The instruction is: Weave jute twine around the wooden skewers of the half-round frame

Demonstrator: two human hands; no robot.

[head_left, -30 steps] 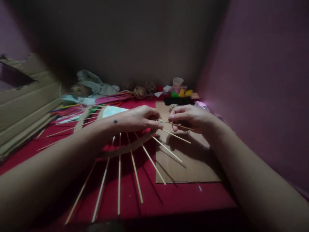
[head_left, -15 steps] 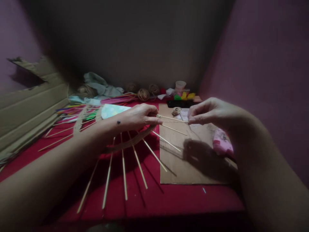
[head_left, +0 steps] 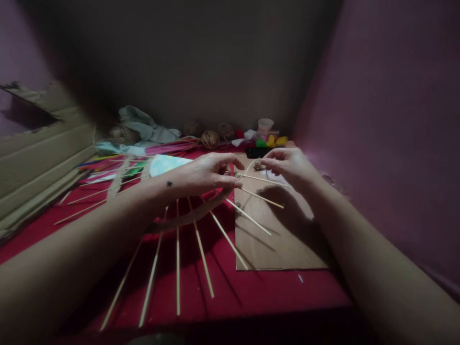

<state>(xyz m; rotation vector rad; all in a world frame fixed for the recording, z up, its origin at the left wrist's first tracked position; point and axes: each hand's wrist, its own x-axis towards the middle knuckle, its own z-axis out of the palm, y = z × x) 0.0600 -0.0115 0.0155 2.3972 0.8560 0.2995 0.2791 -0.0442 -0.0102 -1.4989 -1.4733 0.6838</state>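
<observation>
My left hand (head_left: 217, 173) grips the edge of a frame of thin wooden sticks (head_left: 178, 278) joined by a curved woven twine band (head_left: 201, 211). Its thumb lies in front at the band's right end, with the fingertips partly hidden behind. The sticks fan out toward me and to the right. My right hand (head_left: 287, 164) is closed in a pinch on a strand of twine (head_left: 247, 167), which bows up from the band beside my left fingers. Close to the right fingertips sits a small coil of twine (head_left: 258, 165).
Under the stick tips lies a cardboard sheet (head_left: 283, 251) on the red tabletop (head_left: 230, 297). Another stick-and-twine piece (head_left: 115, 179) is at left, near a pale blue patterned shape (head_left: 167, 165). Twine balls (head_left: 210, 139), a cup (head_left: 265, 125) and a dark phone-like object (head_left: 254, 152) stand behind.
My right hand has moved left and slightly up, closer to the frame. The strand, pulled straight before, now curves in a slack loop. The left hand keeps its grip while its index finger lifts.
</observation>
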